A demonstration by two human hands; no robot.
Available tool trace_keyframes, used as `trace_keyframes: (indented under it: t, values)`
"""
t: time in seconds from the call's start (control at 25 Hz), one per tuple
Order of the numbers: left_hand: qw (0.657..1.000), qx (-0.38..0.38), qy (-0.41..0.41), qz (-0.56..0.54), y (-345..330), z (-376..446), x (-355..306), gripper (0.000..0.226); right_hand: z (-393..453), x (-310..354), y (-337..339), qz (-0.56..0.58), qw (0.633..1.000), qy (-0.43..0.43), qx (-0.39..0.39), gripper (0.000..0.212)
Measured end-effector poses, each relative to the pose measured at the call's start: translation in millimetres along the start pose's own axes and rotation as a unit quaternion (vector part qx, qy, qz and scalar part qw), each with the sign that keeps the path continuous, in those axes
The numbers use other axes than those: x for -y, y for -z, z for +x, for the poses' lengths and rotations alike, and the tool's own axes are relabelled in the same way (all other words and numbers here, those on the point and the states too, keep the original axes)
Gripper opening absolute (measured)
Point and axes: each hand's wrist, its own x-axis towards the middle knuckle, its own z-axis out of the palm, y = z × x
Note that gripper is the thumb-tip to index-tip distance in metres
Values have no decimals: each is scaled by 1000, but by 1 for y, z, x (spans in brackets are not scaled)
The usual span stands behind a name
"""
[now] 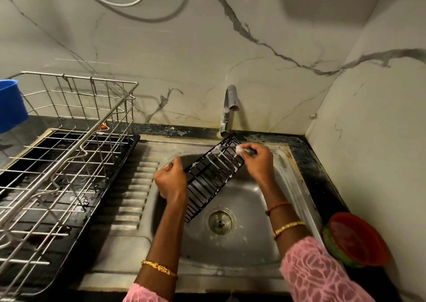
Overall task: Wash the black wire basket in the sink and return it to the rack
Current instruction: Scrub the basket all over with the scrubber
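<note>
Over the sink (265, 253), we are holding the soapy, likely slippery basket (213, 177): left hand (171, 179) gripping its near rim, right hand (257, 158) pinching a scrubber (240, 150).

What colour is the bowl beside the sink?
Red, with a green one under it, in the head view.

The stainless steel sink (230, 251) is set in the dark stone counter (322, 174), with the curved metal tap (228, 110) behind its basin at the wall. Left of the basin, past the ribbed drainboard (131, 193), the silver wire dish rack (64, 163) stands on a black drip tray (76, 221), a blue plastic bucket (10, 108) behind it. The black wire basket (212, 179) hangs tilted over the basin between the left hand (170, 179) and right hand (258, 161); a round red-lidded container (355, 239) sits on the counter right of the sink
</note>
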Motion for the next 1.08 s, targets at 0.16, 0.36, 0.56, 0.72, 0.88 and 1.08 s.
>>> trace_keyframes:
  t: [0.16,0.36,0.56,0.72,0.88,1.08]
  values:
    - [1000,15,-11,-8,-4,-2,-2,36,13,24,-20,10,996,77,51,16]
    - [1000,6,-6,-19,-5,0,-3,34,-4,10,-12,-21,994,101,32,15]
    - [1000,12,-17,0,-2,1,-2,38,-19,-17,11,-48,995,88,29,17]
    - [999,29,-40,-4,-4,-8,-5,41,2,15,-8,-36,988,137,55,15]
    - [1000,-1,-8,-28,-4,-6,-8,33,-4,14,-10,-45,988,143,45,15]
    - [1000,-20,-7,-18,2,2,-8,35,-18,-20,21,-41,997,61,27,17]
